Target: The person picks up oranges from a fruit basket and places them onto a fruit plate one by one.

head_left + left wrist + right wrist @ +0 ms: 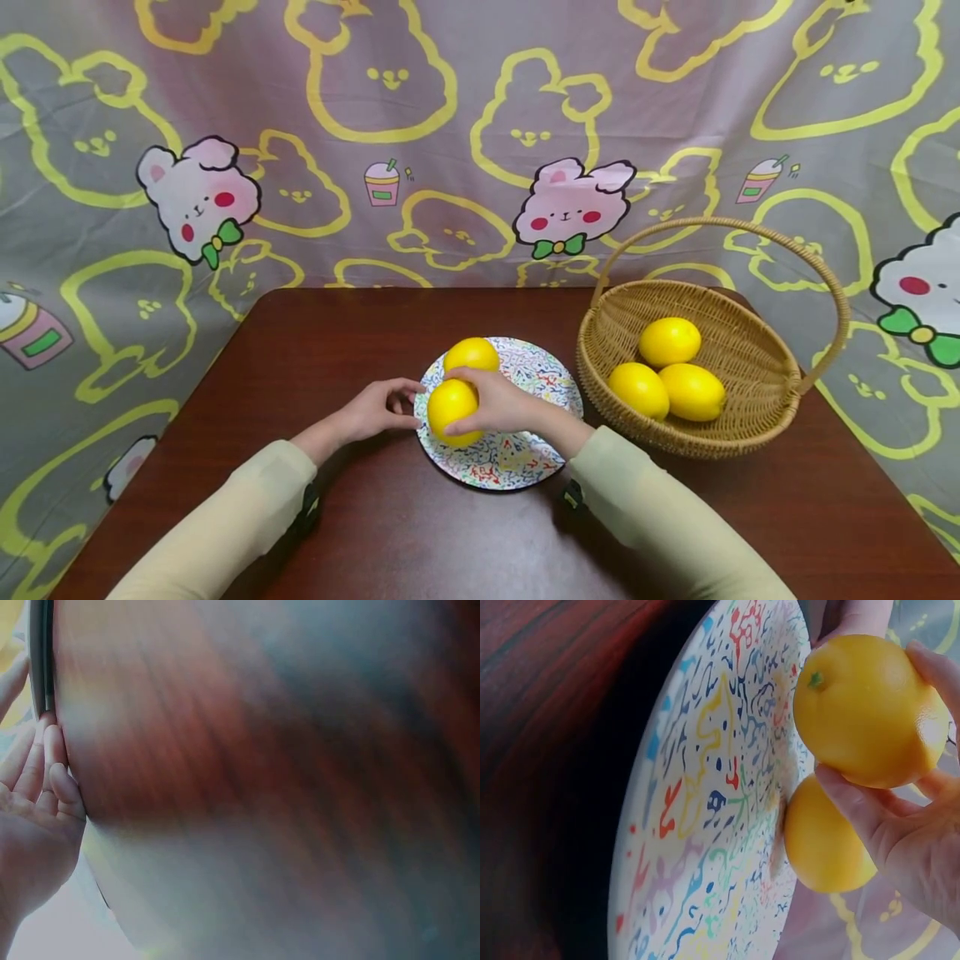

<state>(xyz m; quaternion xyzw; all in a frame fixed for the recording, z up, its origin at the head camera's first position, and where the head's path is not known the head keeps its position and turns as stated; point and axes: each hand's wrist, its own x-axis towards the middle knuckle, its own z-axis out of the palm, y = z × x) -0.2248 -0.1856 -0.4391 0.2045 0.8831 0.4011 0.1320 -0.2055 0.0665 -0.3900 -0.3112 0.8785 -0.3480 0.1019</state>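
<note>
My right hand (pixel 498 404) grips an orange (pixel 452 410) between thumb and fingers, over the left part of a round plate (pixel 517 471). In the right wrist view this orange (pixel 866 712) shows a small green stem mark. A second orange (pixel 472 353) sits on the plate just behind it, partly covered by the right hand. My left hand (pixel 378 408) holds the plate's left rim, with bent fingers and the thumb at the edge. The left wrist view shows these fingers (pixel 54 746) right at the dark underside of the rim (pixel 41 660).
A wicker basket (pixel 675 437) with a tall arched handle stands tilted to the right of the plate, holding three yellow fruits (pixel 670 342). Everything stands on a dark reddish-brown table (pixel 337 517). A cartoon-printed cloth (pixel 450 100) hangs behind and at both sides.
</note>
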